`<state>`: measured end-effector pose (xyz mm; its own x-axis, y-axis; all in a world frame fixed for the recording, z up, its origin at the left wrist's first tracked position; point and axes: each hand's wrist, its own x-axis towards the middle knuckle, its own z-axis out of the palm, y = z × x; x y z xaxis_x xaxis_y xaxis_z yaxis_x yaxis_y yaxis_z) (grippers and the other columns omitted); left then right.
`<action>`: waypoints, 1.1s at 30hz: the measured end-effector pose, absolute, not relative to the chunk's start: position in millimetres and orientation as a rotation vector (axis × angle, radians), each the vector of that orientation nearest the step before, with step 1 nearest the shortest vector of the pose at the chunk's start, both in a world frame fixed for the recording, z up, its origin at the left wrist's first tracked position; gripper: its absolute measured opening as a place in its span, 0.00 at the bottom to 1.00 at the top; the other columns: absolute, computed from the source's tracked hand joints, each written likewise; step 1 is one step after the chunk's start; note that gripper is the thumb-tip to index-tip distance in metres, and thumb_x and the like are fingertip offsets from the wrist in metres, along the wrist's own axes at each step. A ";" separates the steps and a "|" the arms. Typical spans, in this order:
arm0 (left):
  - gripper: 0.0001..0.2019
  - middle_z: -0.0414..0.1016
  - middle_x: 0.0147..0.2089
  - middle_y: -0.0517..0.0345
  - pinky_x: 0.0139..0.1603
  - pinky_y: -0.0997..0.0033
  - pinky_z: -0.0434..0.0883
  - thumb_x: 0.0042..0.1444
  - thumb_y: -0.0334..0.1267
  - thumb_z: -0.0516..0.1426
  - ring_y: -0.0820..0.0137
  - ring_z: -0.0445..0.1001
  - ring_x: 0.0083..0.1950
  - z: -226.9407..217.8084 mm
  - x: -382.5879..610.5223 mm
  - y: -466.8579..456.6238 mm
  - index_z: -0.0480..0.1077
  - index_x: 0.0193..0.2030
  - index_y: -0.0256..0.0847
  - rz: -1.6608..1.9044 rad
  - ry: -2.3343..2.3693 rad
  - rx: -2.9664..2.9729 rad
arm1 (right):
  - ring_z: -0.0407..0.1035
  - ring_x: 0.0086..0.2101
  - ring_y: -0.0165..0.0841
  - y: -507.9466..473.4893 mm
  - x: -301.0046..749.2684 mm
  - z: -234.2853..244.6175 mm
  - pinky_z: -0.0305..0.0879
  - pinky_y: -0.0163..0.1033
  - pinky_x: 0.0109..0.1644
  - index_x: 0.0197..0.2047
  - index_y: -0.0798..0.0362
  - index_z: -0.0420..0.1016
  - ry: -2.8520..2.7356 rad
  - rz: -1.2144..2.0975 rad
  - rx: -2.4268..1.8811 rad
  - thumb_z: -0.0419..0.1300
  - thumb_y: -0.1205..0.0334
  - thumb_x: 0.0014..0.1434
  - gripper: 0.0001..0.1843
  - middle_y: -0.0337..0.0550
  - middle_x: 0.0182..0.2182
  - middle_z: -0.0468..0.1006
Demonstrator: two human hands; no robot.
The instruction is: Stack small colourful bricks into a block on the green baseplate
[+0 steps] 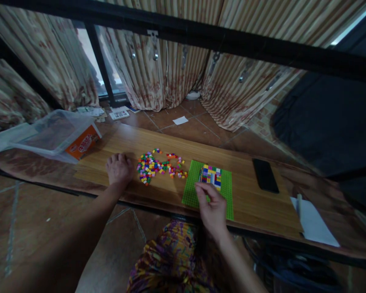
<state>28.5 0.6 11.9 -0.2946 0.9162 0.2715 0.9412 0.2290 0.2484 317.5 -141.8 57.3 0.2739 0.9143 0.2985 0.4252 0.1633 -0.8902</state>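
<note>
A green baseplate (pixel 227 191) lies on a low wooden table (pixel 256 203), with a block of small coloured bricks (pixel 211 176) built on its far part. My right hand (pixel 212 205) hovers over the plate's near edge, fingers curled in a pinch; what they hold is too small to make out. A loose pile of several small coloured bricks (pixel 160 166) lies left of the plate. My left hand (pixel 119 169) rests on the table just left of that pile, fingers curled down against the wood.
A black phone (pixel 265 175) lies on the table to the right. A clear plastic bin (pixel 53 134) with an orange label stands at the far left. White paper (pixel 314 221) sits at the right end. Curtains hang behind; my patterned clothing shows below the table.
</note>
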 end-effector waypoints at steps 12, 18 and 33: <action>0.19 0.71 0.56 0.38 0.57 0.50 0.64 0.62 0.39 0.47 0.48 0.66 0.57 6.8 27.3 2.3 0.71 0.53 0.34 -0.560 -2.409 -1.809 | 0.74 0.42 0.41 -108.9 277.1 13.8 0.69 0.46 0.50 0.45 0.55 0.79 -1.710 0.369 -1.666 0.52 0.66 0.63 0.14 0.52 0.41 0.80; 0.18 0.72 0.53 0.38 0.55 0.52 0.64 0.62 0.38 0.47 0.49 0.67 0.55 6.7 26.9 0.5 0.72 0.51 0.33 -0.536 -2.382 -1.818 | 0.72 0.45 0.41 -97.5 263.6 17.2 0.67 0.45 0.53 0.46 0.54 0.79 -1.758 0.376 -1.633 0.52 0.67 0.64 0.15 0.51 0.43 0.80; 0.17 0.72 0.54 0.39 0.56 0.53 0.63 0.62 0.38 0.48 0.51 0.67 0.56 7.8 28.7 -1.7 0.71 0.53 0.35 -0.573 -2.405 -1.821 | 0.67 0.46 0.42 -55.9 231.3 24.3 0.61 0.43 0.53 0.45 0.50 0.79 -2.013 0.219 -1.722 0.59 0.61 0.64 0.10 0.48 0.44 0.77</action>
<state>28.7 -1.7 7.8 -0.2948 0.9145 0.2771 0.9411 0.2278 0.2497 231.3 -55.9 24.3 -0.0944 0.9632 0.2516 0.8866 0.1963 -0.4188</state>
